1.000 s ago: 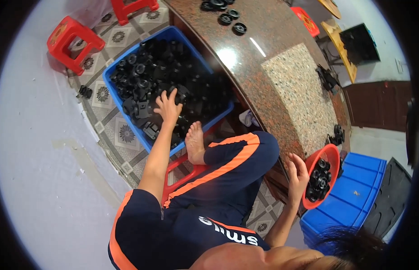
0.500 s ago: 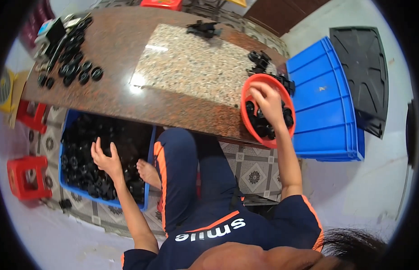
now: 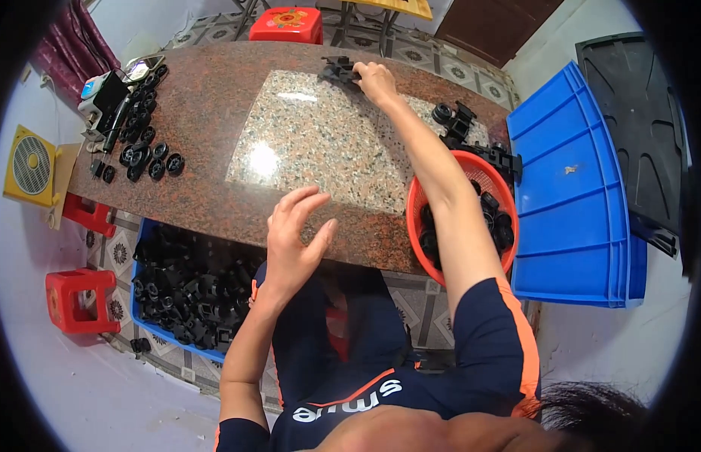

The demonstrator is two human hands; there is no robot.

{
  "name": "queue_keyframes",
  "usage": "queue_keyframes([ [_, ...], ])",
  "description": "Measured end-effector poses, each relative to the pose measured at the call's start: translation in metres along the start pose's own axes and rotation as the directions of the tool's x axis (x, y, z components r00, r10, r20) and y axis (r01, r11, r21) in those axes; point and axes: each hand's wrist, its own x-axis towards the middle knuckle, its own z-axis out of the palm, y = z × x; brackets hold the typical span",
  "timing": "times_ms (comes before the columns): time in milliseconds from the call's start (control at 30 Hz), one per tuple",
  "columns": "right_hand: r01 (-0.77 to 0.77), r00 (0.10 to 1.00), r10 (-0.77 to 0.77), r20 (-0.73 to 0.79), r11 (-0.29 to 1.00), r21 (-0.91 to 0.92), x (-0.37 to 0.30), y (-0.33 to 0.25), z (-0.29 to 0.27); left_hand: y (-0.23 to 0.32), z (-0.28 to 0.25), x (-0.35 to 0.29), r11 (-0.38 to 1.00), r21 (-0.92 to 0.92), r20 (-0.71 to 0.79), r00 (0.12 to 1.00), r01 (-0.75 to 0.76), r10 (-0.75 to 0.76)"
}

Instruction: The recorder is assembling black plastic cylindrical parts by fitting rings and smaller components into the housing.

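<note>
At the far edge of the speckled stone panel lies a black plastic part (image 3: pixel 338 71) with an uneven outline. My right hand (image 3: pixel 375 81) reaches across the table to it, with bent fingers closed on its right end; the fingertips are partly hidden. My left hand (image 3: pixel 294 235) is raised over the near table edge, fingers and thumb apart, with nothing in it. Under my right forearm stands a red basket (image 3: pixel 413 218) with black round parts in it. Just beyond the basket are more black plastic assemblies (image 3: pixel 457 120), one with a wheel-like disc.
Black wheels (image 3: pixel 159 151) and a dark box-shaped device (image 3: pixel 105 102) lie at the table's left. A blue bin (image 3: pixel 134 290) of black parts stands on the floor, near red stools (image 3: pixel 83 301). Blue crates (image 3: pixel 569 196) and a black lid (image 3: pixel 629 128) flank the table's right.
My right hand has moved from above the red basket to the black part at the far edge. My left hand has risen from over the blue bin toward the table.
</note>
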Motion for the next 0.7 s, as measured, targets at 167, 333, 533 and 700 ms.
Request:
queue_keyframes([
  [167,0.398,0.851,-0.435,-0.293,0.9,-0.18,-0.098,-0.02,-0.054,-0.021,0.019,0.017,0.506,-0.648,0.338,0.81,0.57,-0.48],
  [333,0.488,0.745,-0.592,-0.306,0.797,-0.355,-0.2,-0.072,-0.136,-0.019,0.066,0.086,0.083,-0.697,0.547,0.603,0.712,-0.581],
  [533,0.44,0.803,-0.279,-0.526,0.874,0.207,-0.285,-0.066,-0.184,0.0,0.081,0.072,0.258,-0.727,0.458,0.73,0.636,-0.507],
  [700,-0.244,0.969,0.245,-0.003,0.964,-0.103,-0.28,0.053,-0.162,0.029,0.087,0.042,0.264,-0.683,0.509,0.704,0.681,-0.495],
])
